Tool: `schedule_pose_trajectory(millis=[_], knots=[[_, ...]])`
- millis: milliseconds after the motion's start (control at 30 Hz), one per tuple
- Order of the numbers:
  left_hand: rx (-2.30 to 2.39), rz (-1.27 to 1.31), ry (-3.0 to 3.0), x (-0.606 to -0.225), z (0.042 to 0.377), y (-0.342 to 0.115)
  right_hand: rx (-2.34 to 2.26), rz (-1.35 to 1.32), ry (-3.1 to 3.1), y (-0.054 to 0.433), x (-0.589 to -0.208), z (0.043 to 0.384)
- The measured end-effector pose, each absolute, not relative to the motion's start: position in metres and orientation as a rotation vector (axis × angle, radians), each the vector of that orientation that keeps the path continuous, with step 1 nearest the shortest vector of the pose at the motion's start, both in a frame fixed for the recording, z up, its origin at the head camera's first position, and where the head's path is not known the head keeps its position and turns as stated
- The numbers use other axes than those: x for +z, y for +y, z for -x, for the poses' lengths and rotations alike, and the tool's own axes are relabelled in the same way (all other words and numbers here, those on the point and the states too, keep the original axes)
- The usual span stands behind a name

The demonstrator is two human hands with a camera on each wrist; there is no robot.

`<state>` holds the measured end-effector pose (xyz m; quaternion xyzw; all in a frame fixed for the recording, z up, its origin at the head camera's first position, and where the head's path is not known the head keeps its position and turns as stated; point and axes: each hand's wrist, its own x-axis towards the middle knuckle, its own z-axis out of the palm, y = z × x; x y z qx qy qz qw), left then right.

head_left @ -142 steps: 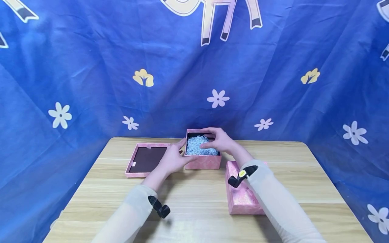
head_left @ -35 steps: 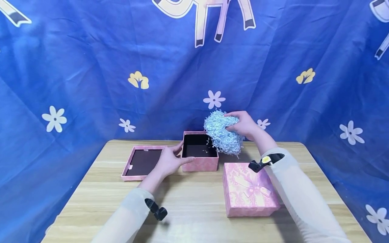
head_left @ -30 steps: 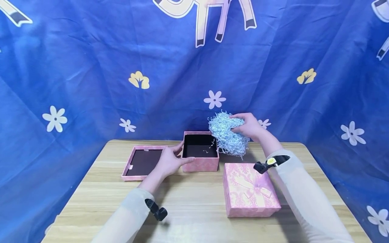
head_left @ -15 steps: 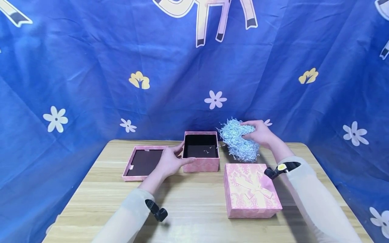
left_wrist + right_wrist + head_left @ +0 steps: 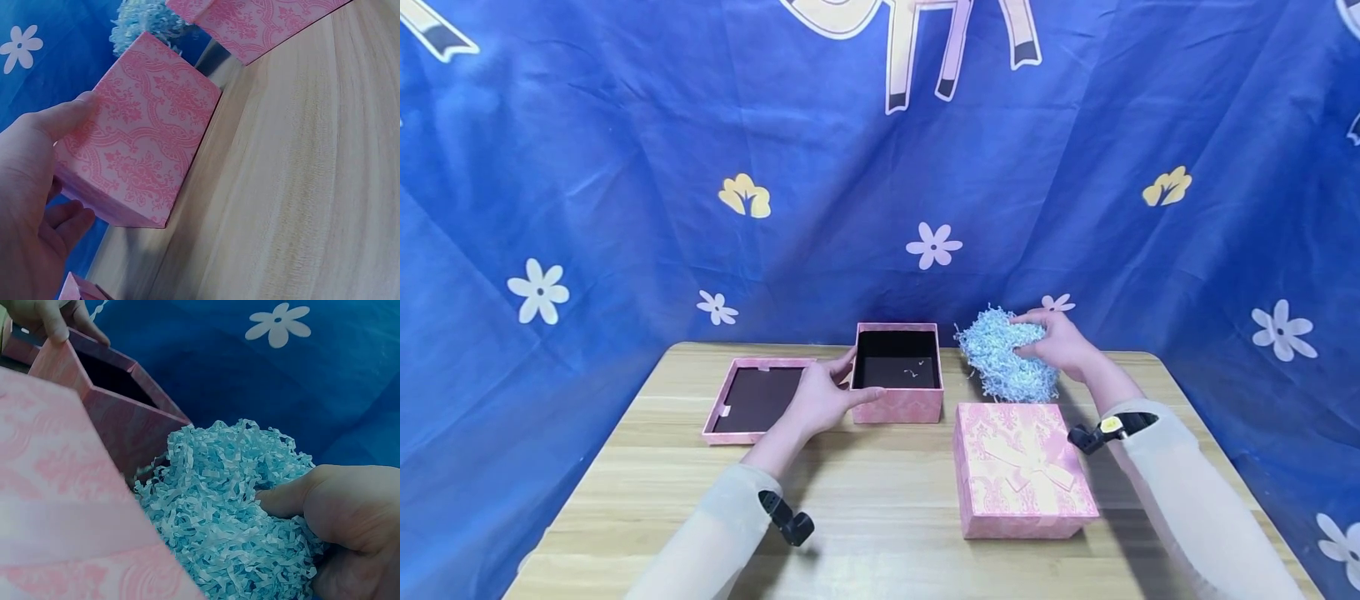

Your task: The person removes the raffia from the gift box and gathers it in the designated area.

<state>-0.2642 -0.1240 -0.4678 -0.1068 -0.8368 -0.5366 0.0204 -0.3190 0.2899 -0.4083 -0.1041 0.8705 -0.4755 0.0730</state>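
Note:
My left hand (image 5: 822,398) holds the open pink gift box (image 5: 897,407) at its near left corner, thumb across the front and fingers along the side. A few loose blue shreds (image 5: 912,372) lie on the box's dark bottom. To the right, my right hand (image 5: 1058,343) grips a fluffy bundle of light blue shredded paper (image 5: 1003,358), low over the back of the table. In the right wrist view the thumb sinks into the shredded paper (image 5: 231,519), and other fingers are hidden behind it.
A pink lid (image 5: 758,400), dark inside up, lies left of the box, partly behind my left hand. A closed pink gift box with a bow (image 5: 1022,471) sits at front right, just before the shredded paper. A blue patterned cloth (image 5: 850,250) hangs behind the wooden table (image 5: 880,517).
My right hand has taken the shredded paper out of the box, carried it right and lowered it behind the closed box. My left hand has stayed at the open box.

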Motion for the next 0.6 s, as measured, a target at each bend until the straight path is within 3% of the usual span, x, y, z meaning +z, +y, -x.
schedule_pose_trajectory(millis=[600], knots=[[-1.642,0.328,-2.607,-0.469,0.262,-0.125,-1.388,0.363,2.593,0.282,-0.463,0.325]])
